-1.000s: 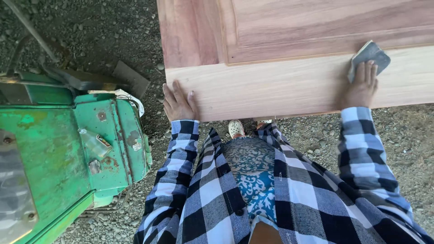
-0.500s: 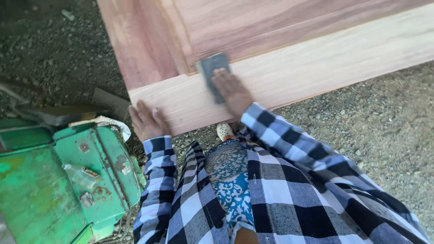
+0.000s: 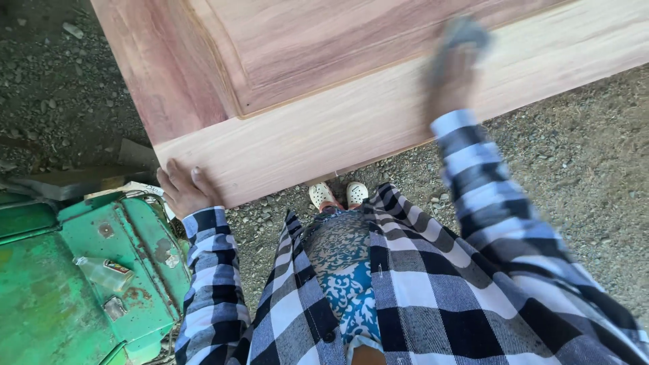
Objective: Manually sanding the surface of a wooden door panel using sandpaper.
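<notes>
Right hand (image 3: pixel 449 78), upper right of frame, blurred, fingers pressed flat on grey pad (image 3: pixel 463 34) atop door rail (image 3: pixel 324 138). Rail's long axis running lower left to upper right. Left hand (image 3: pixel 182 189), fingers spread, braced on rail's lower-left corner.

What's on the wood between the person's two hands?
Nothing: in the head view, the pale bottom rail of the wooden door runs bare from the left hand at its corner to the right hand, which presses a grey sanding pad.

Pale wooden door panel (image 3: pixel 324 128) and grey sanding pad (image 3: pixel 460 34)
Panel fills the upper frame, lying flat; the blurred pad rests on its lower rail, upper right.
</notes>
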